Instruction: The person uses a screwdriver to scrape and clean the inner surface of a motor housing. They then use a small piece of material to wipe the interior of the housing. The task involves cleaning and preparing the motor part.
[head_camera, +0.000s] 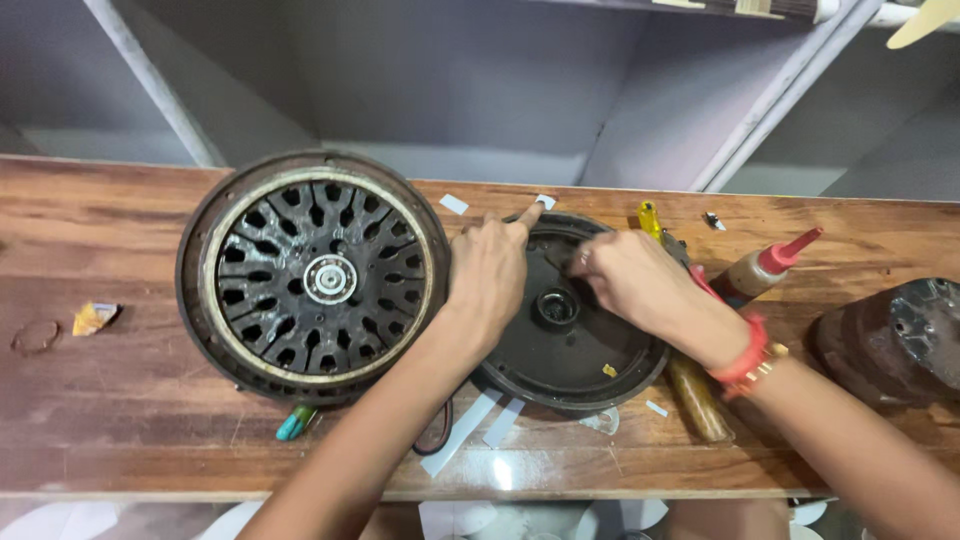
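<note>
Black and greasy, the round motor cover (570, 345) lies dished side up on the wooden bench (120, 420), just to the right of the big slotted rotor disc (312, 276), the two nearly touching at their rims. The person's left hand (487, 280) rests on the cover's near-left edge, fingers curled together with the forefinger stretched out straight and pressing at the top of the rim; it grips nothing. The right hand (628, 280) reaches into the dish from the other side, fingertips drawn narrow as if pinching something small against the inner wall, though I cannot tell what, if anything, is between them. To my eye the work is somewhere in the middle: the two halves lie apart, the cover's central bearing seat (557, 306) sits bare, and white paper strips (470, 425) lie scattered along the front edge. A glue bottle with a red nozzle (770, 268) and a yellow-handled screwdriver (652, 220) lie near the right wrist, untouched. The cover looks worn, dusty, with a small yellow fleck on its floor.
</note>
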